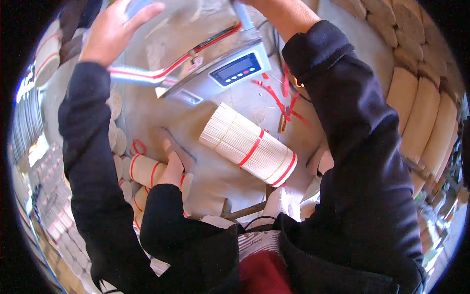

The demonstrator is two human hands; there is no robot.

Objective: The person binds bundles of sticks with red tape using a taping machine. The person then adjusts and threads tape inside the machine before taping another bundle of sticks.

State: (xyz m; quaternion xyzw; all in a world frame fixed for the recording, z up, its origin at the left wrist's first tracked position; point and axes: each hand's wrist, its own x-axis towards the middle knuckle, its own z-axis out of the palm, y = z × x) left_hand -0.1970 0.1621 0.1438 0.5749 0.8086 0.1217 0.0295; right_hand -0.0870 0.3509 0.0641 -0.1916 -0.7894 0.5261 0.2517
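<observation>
At the upper left is my left hand, thumb stretched away from the fingers, whose tips the picture edge cuts off. A blue-grey part shows in the gap by the thumb; I see no clear grip on it. My right hand is almost wholly beyond the top edge, beside an upright metal post, its fingers hidden. Between my arms stands a grey digital scale with a display and a metal frame partly wrapped in red tape. Below it, a bundle of thin pale sticks, bound with red bands, lies slanted between my feet, untouched by either hand.
Red strips and a small cutter lie on the floor right of the scale. More banded bundles are by my left foot. Large pale bundles are stacked at the right, and a grey coil is at the far left.
</observation>
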